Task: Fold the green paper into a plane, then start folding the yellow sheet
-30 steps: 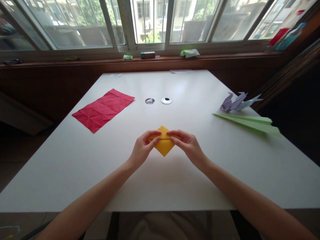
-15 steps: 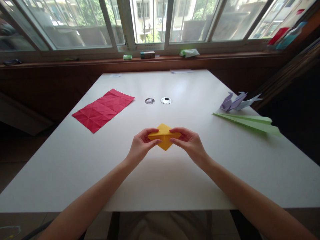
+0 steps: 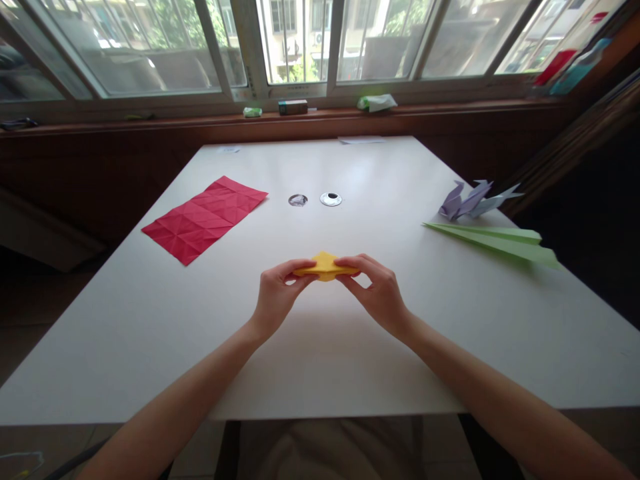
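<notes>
A folded yellow paper [image 3: 325, 266] is held a little above the white table [image 3: 320, 347], near its middle. My left hand [image 3: 277, 293] pinches its left end between thumb and fingers. My right hand [image 3: 377, 290] pinches its right end the same way. The paper is tilted nearly edge-on to me, so only a thin yellow wedge shows between the fingertips.
A creased red sheet [image 3: 205, 217] lies at the left. Two small round discs [image 3: 314, 199] sit beyond the yellow paper. A green paper plane [image 3: 493, 241] and purple folded figures [image 3: 473, 200] rest at the right. Small items stand on the window sill [image 3: 295, 113].
Both hands have lifted the yellow paper off the table and tipped it away from me, so its flat diamond face now shows only as a thin edge.
</notes>
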Available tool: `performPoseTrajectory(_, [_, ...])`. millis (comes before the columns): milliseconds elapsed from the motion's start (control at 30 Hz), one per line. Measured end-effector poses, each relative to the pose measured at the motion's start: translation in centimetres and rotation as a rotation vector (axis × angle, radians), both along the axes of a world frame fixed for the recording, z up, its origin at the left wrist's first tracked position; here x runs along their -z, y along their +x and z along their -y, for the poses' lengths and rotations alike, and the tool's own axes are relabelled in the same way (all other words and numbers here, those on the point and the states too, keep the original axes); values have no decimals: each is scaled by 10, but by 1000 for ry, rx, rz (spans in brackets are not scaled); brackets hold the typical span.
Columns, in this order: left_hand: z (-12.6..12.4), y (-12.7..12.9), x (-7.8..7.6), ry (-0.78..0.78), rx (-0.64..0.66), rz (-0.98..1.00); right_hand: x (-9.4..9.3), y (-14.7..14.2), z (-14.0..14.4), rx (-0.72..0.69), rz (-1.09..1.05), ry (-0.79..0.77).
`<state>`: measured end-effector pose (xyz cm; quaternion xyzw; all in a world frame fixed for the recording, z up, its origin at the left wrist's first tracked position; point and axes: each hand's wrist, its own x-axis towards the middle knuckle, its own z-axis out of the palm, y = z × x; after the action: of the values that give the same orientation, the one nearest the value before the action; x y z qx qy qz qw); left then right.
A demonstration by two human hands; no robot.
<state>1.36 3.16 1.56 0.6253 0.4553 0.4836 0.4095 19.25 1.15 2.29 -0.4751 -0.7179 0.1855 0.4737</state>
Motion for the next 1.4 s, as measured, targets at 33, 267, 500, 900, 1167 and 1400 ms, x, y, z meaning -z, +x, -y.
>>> performPoseTrajectory(33, [0,0,0,8,2,-13,-1,0,0,15,9,4])
performPoseTrajectory(267, [0,0,-1,1,17,-78,-5,-1,1,73,-8,-72])
performPoseTrajectory(500, [2,1,-3,-47,24,-89,-5,0,-1,63,-64,-144])
performPoseTrajectory(900, [5,2,-9,-210,96,78,0,1,1,-43,-298,-309])
performPoseTrajectory(1167, [-2,-2,-9,-408,220,272,-6,3,-5,-207,-494,-485])
performPoseTrajectory(1400, [-4,-2,-7,-389,95,280,-6,0,-1,-580,-428,-868])
